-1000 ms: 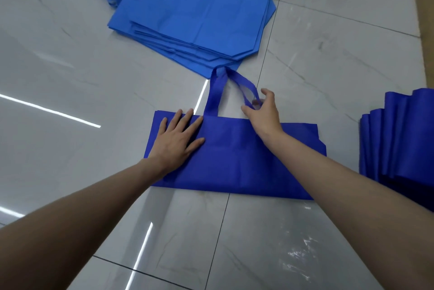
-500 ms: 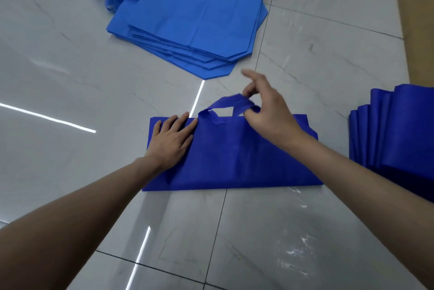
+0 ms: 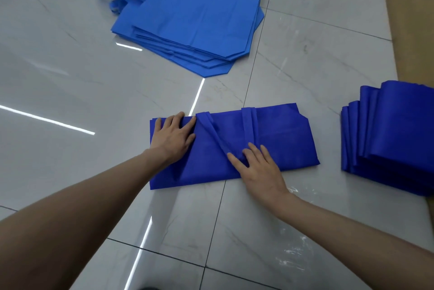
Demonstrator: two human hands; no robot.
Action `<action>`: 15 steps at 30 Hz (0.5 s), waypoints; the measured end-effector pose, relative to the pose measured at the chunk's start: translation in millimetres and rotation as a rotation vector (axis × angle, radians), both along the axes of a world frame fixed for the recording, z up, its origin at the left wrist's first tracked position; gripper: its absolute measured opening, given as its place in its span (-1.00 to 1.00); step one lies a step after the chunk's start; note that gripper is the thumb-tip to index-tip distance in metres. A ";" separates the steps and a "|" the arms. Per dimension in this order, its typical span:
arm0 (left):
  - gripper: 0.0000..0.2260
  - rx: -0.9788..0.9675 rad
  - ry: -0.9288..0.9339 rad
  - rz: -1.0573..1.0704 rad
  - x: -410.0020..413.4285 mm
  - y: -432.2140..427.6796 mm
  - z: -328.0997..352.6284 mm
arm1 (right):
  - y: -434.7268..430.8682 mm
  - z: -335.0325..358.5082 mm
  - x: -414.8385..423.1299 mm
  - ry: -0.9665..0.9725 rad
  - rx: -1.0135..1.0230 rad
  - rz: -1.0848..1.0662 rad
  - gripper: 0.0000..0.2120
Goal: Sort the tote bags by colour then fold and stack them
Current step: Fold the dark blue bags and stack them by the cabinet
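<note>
Here, a dark royal-blue nonwoven tote bag (image 3: 277, 142), folded into a long band, lies on the glossy grey marble-look floor tiles (image 3: 70, 78) at the centre of the frame. The left hand (image 3: 173, 136) lies flat on the band's left end, fingers straight, seemingly to pin the fabric so it cannot slide. The right hand (image 3: 258, 167) presses with straight, spread fingers on the bag's strap handles (image 3: 248, 125), which are turned down over the body, probably so they end up inside the next fold. Neither hand grips anything. At the upper centre sits a stack of lighter blue unfolded tote bags (image 3: 195, 15), handles to the left. At the right edge, well apart, is a pile of folded dark blue bags (image 3: 394, 134), the likely home for this 1, keeping the 2 shades separate.
</note>
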State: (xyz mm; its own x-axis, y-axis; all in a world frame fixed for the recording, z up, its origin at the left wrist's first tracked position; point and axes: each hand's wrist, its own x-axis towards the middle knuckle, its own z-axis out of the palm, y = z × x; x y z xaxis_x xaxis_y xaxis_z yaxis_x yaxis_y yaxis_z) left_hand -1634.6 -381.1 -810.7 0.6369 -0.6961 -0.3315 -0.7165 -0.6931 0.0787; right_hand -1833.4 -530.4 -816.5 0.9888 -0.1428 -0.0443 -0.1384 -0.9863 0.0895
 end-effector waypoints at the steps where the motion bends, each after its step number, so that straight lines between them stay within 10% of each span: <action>1: -0.54 0.010 -0.028 -0.006 -1.1 0.6 0.3 | 1.7 -1.8 -2.3 0.021 -0.031 0.022 -0.48; 8: -0.56 0.044 -0.155 -0.017 -14.5 3.5 6.0 | 8.8 -1.3 -9.4 0.216 0.041 -0.037 -0.36; 15: -0.78 -0.200 0.192 0.141 -1.5 36.4 19.7 | -18.6 -0.4 -3.0 0.323 0.066 0.029 -0.15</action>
State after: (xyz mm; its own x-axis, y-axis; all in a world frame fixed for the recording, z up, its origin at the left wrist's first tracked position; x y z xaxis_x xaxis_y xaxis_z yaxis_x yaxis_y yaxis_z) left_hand -1636.1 -344.6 -791.1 0.6709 -0.6689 -0.3201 -0.5732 -0.7417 0.3484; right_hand -1836.4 -549.0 -816.9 0.9259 -0.1010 -0.3641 -0.0851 -0.9946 0.0596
